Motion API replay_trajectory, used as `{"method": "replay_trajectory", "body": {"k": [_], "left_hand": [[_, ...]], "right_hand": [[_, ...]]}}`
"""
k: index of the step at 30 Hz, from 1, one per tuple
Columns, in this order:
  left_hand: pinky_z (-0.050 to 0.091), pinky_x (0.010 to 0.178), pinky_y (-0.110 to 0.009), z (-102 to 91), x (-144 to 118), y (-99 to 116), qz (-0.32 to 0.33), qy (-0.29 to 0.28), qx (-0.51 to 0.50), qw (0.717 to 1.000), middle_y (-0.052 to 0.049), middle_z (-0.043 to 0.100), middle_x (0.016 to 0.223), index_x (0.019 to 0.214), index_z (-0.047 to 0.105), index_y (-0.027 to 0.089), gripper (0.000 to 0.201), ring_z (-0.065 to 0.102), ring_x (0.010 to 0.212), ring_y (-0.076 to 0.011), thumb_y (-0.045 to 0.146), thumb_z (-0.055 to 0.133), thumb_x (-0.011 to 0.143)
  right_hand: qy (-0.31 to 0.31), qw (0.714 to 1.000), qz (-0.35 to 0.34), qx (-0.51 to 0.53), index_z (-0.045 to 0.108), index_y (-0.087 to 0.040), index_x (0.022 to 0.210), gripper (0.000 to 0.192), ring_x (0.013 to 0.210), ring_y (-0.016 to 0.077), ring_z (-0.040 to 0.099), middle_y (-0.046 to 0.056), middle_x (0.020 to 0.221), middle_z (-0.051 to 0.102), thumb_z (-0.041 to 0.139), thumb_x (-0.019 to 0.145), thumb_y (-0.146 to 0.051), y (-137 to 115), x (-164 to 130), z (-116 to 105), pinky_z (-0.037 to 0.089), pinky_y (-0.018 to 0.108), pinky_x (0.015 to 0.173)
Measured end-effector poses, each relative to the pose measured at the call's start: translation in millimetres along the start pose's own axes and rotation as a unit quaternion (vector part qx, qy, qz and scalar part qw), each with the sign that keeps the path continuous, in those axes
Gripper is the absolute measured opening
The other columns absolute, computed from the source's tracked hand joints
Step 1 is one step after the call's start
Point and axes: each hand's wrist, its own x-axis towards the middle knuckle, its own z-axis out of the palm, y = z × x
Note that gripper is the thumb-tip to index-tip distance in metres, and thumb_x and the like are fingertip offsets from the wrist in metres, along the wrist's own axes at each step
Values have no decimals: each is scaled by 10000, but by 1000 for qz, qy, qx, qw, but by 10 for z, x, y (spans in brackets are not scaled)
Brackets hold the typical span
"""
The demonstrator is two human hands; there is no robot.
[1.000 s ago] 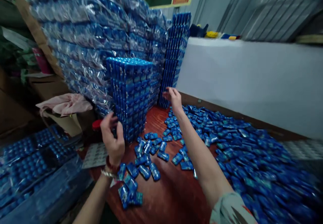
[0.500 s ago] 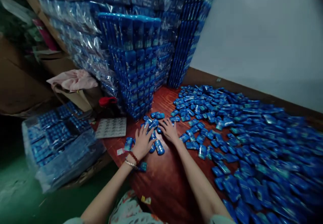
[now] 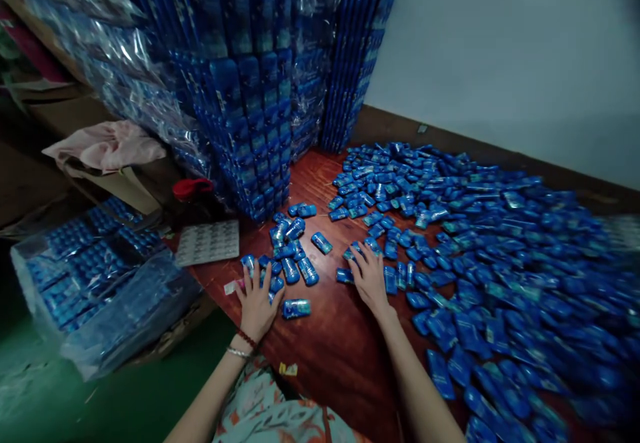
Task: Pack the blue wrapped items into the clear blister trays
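Small blue shiny packets lie loose on the reddish-brown table (image 3: pixel 330 323). My left hand (image 3: pixel 257 303), with two bracelets at its wrist, rests fingers spread over a few of them at the table's left edge. Beside it is a small cluster of blue packets (image 3: pixel 295 250), and one single blue packet (image 3: pixel 296 308) lies just right of the thumb. My right hand (image 3: pixel 369 275) lies open, its fingertips over packets at the near-left border of a large heap of blue packets (image 3: pixel 480 243). What is under the fingers is partly hidden.
Tall stacks of blue packs (image 3: pixel 250 110), some in clear plastic, rise behind the table. A pale blister-like tray (image 3: pixel 209 243) lies at the left edge, near a red object (image 3: pixel 193 188). Left of the table is a plastic-wrapped bundle (image 3: pixel 125 316); a white wall (image 3: pixel 500 63) stands behind.
My hands have moved apart, the left toward the table edge and the right toward the heap. Packets in the cluster have been spread out, and the view has shifted slightly.
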Motion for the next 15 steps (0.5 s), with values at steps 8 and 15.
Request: {"method": "replay_trajectory", "body": {"k": [8,15], "left_hand": [[96,1073,-582,-278,584,-12,-39,128,-55,990,-144,214,1494,1401,314,210,562,142,1382,-313,422,408,888],[303,949,-617,-711,915,-1207,-398,239,-80,882,-289,359,1321,1346,306,36,875,350,1223,-437,528,622,695]], "right_hand": [[-80,988,89,-95,435,-243,1335,471,1352,291,232,80,1404,414,273,925,-408,273,-715,-287,214,596,1031],[-103,992,27,-70,361,-263,1383,494,1377,260,184,55,1442,365,292,920,-421,36,-1517,-390,250,540,1052]]}}
